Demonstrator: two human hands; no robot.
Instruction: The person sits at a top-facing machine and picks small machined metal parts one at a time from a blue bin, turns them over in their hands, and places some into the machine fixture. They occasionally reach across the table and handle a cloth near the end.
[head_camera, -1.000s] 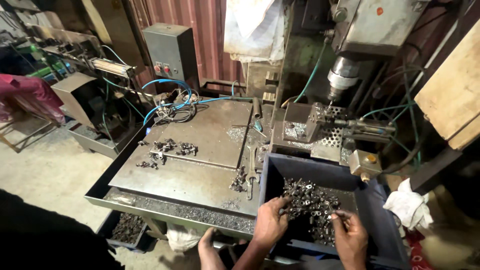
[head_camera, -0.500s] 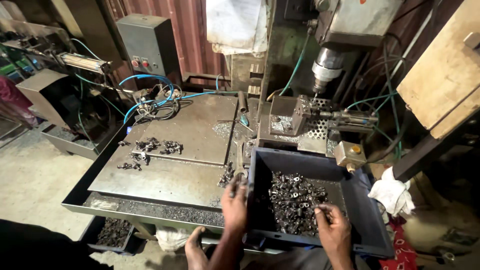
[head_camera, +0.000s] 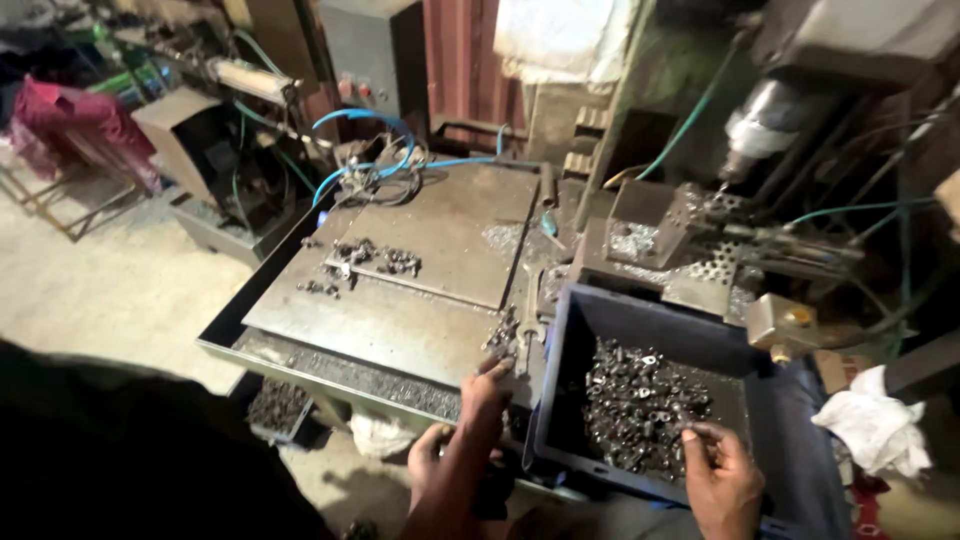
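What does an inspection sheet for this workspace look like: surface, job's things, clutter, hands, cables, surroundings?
Surface: grey metal table with raised plates, dusty, rimmed by a tray.
Job's things: dark bin holding a heap of small metal parts; more parts in a pile on the upper plate.
Clutter: white rag right of the bin; loose parts by the bin's left wall.
Hands: left hand rests on the table edge beside the bin; right hand at the bin's near rim, fingers pinching a small part.
Cables: blue hoses looped at the table's far end.
Surroundings: drill head above a fixture; grey control box; concrete floor.
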